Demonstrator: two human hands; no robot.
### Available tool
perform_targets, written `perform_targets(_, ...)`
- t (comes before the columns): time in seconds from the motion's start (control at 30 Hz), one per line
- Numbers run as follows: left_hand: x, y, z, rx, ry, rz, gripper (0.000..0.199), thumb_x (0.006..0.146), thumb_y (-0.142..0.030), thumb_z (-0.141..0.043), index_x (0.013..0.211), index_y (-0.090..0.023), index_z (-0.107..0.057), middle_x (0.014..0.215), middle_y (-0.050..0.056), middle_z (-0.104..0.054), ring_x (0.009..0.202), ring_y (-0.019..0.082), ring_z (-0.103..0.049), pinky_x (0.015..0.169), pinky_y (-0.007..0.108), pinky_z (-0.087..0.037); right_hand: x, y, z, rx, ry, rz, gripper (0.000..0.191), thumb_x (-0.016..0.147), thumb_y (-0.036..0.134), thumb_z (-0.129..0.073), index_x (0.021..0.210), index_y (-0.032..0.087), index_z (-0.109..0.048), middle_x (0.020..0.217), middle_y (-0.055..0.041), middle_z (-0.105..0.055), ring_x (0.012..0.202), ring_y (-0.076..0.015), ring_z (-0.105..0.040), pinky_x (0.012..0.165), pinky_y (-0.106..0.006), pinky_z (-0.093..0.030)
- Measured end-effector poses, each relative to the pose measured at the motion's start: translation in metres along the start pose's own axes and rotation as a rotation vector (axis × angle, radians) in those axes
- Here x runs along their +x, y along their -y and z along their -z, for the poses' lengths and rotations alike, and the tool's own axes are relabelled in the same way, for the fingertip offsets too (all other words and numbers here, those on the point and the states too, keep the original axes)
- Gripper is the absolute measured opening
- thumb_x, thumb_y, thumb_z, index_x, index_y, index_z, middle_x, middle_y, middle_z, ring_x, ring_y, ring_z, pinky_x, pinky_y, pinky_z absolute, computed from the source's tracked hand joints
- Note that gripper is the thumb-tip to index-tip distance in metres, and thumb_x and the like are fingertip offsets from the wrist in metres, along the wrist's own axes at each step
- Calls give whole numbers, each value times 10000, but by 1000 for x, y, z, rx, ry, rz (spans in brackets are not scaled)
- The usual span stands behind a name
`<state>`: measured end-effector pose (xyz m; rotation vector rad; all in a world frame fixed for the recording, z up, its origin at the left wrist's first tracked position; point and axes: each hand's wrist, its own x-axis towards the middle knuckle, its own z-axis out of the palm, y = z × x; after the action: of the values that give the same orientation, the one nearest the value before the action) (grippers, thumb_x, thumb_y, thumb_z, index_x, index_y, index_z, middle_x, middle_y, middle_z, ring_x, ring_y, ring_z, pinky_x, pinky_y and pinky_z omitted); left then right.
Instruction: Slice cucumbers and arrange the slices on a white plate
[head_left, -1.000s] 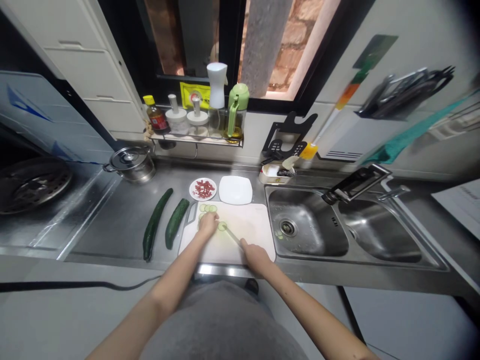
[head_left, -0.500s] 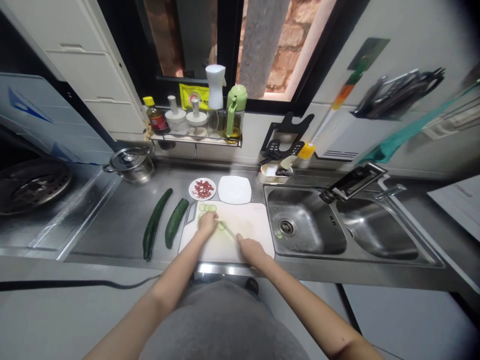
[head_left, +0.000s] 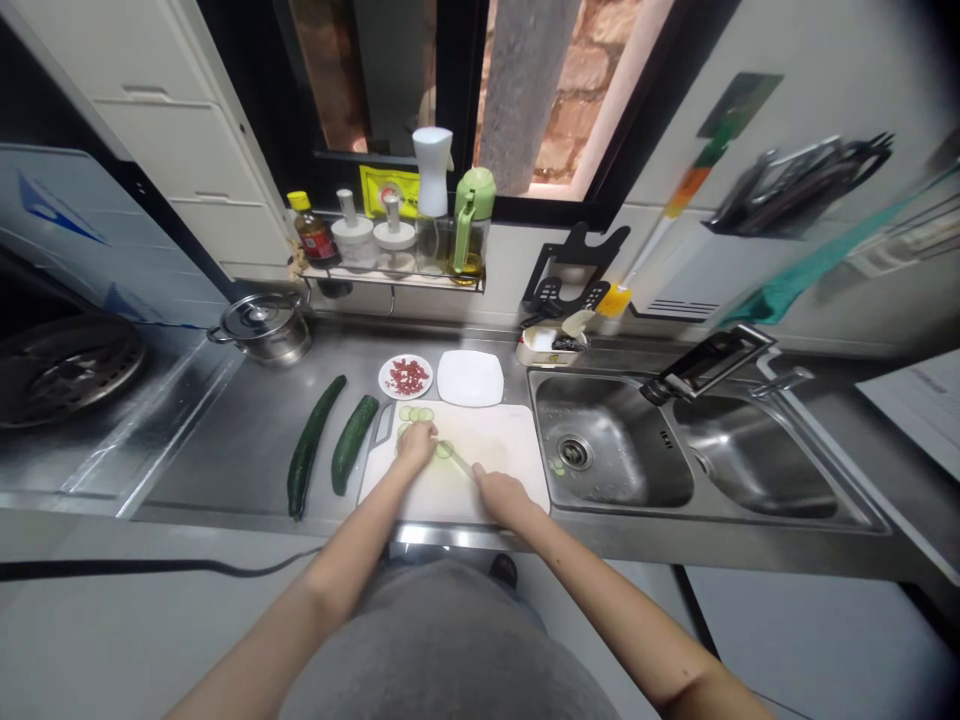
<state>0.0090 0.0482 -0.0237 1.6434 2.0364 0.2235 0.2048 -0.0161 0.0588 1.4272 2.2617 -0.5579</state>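
Green cucumber slices (head_left: 425, 414) lie on the cutting board (head_left: 495, 430), just beyond our left hand (head_left: 416, 446), whose fingers (head_left: 429, 431) are bunched; we cannot tell what they hold. Our right hand (head_left: 504, 497) grips a knife (head_left: 465, 467), its blade (head_left: 459, 461) reaching another slice (head_left: 443, 450) between both hands. Two cucumbers (head_left: 353, 445) lie to the left hand's left.
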Motion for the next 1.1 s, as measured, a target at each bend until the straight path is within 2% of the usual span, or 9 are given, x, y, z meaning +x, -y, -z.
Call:
perform_targets(0.4, 2, 0, 0, -5, 14, 24, 221, 776, -254, -614, 993, -223, -646, 1068, 60, -661, 993, 201, -603, 835, 269, -425, 1, -3, 1, 4, -13, 11, 343, 920, 118, -317, 1247, 179, -404, 990, -152, -668, 893, -224, -664, 712, -315, -475)
perform_targets(0.57, 2, 0, -1, 4, 8, 17, 221, 776, -225, -591, 989, -223, -649, 1061, 59, -667, 983, 197, -603, 828, 271, -426, -8, -5, 4, -5, 27, -15, 338, 910, 119, -335, 1231, 177, -426, 1011, -153, -667, 914, -223, -662, 728, -313, -471)
perform_targets(0.87, -1, -2, 3, -3, 21, 8, 229, 784, -212, -584, 1003, -214, -649, 1071, 62, -665, 1000, 199, -597, 845, 274, -421, -27, -12, -4, 6, 66, -58, 357, 882, 146, -408, 1236, 185, -397, 1018, -146, -663, 938, -221, -650, 738, -300, -450)
perform_targets(1.1, -11, -4, 3, 52, 31, -74, 253, 793, -178, -555, 1026, -197, -650, 1115, 90, -631, 1048, 223, -566, 881, 299, -414, -27, -14, -9, 8, 72, -66, 356, 884, 146, -396, 1237, 193, -389, 1020, -140, -665, 942, -218, -647, 734, -290, -447)
